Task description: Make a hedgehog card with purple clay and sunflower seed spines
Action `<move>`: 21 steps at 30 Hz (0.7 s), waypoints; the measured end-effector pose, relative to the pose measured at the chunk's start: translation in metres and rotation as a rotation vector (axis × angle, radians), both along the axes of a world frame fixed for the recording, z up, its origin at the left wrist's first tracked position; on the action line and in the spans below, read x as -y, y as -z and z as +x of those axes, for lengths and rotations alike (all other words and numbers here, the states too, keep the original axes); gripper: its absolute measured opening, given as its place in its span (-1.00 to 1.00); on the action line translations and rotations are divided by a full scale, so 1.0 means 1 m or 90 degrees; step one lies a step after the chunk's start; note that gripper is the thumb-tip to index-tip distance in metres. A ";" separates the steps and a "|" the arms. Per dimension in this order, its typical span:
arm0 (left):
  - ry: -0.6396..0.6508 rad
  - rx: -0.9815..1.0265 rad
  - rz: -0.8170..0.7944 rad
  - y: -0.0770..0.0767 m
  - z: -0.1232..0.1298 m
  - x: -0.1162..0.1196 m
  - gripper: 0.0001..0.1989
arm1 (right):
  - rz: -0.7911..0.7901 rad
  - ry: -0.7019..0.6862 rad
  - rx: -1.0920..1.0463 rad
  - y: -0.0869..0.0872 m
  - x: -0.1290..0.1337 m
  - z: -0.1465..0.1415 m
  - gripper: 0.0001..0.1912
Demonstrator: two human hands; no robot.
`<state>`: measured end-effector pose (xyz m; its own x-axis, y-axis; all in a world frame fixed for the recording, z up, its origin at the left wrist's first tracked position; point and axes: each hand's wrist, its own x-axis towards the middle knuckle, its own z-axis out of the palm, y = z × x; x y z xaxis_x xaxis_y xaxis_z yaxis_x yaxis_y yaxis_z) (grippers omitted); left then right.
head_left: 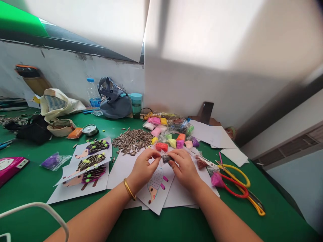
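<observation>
Head view: small clear bag of dark clay [165, 158] pinched between both hands, fingers curled in, left hand [142, 166] and right hand [183, 168] almost touching, little room between them. Under the bag lies a paper hedgehog sheet [155, 188]. Just beyond the bag sits a red clay block [161, 147] among colored clay packets [171, 136]. Left of the bag, a sunflower seed pile [132, 141]. Right of it, red-and-yellow-handled scissors [233, 186], with the green table's edge [285, 201] well past them.

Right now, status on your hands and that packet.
Left hand, right hand pinching dark packet. Paper hedgehog below. Red clay block just beyond.
</observation>
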<state>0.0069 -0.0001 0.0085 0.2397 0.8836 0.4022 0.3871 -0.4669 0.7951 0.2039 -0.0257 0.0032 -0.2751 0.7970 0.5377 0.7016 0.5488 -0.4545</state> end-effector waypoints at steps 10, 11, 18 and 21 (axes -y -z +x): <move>0.025 -0.018 0.026 0.006 0.004 0.000 -0.93 | -0.006 -0.018 -0.019 0.000 0.001 0.000 -0.74; 0.028 -0.017 0.031 0.007 0.004 0.000 -0.93 | -0.007 -0.021 -0.021 0.000 0.001 0.000 -0.74; 0.057 -0.091 0.064 0.001 0.002 0.001 -0.82 | -0.017 -0.013 -0.076 0.001 0.004 -0.003 -0.78; 0.137 -0.128 0.067 -0.004 0.003 0.004 -0.74 | -0.038 0.007 -0.109 0.002 0.004 -0.002 -0.80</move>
<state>0.0095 -0.0043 0.0123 0.5008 0.7599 0.4144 0.4145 -0.6308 0.6559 0.2023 -0.0296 0.0012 -0.1752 0.8313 0.5276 0.6168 0.5103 -0.5993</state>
